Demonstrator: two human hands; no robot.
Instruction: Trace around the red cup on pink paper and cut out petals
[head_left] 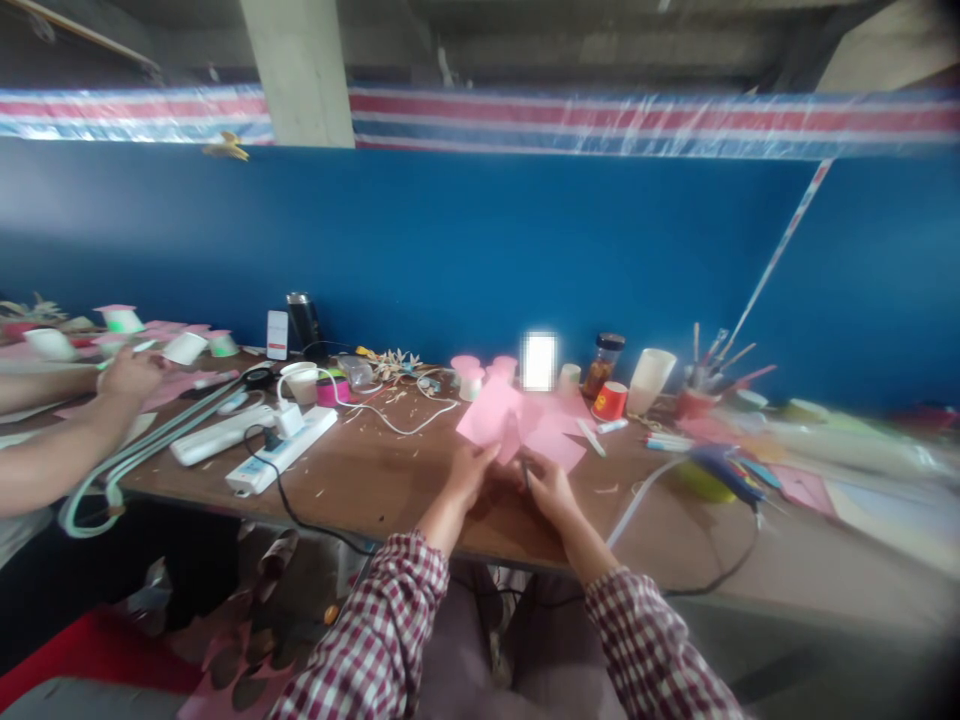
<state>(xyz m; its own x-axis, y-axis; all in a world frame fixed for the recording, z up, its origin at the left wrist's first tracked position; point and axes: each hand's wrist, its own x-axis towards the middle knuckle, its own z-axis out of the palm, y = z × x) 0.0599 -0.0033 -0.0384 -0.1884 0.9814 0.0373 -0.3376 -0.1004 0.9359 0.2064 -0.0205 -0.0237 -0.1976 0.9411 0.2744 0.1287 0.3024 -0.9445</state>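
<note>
Pink paper [489, 412] lies or is held in overlapping pieces at the middle of the table, slightly blurred. My left hand [471, 474] pinches the near edge of the paper, thumb toward the right. Just beside it, my right hand [551, 490] is closed around a slim dark stick-like tool [526, 476], its tip close to the paper; its exact kind does not show. A further pink sheet [556, 448] spreads beyond my right fingers. Behind the paper stand small white cups with pink paper tops [471, 380].
Power strips [282, 452] and cables lie left of my hands. A co-worker's hand [135, 370] works among cups at far left. A red paper cup [610, 401], a jar [604, 365], brushes and a blue glue gun [726, 474] are on the right. A blue partition [450, 240] stands behind.
</note>
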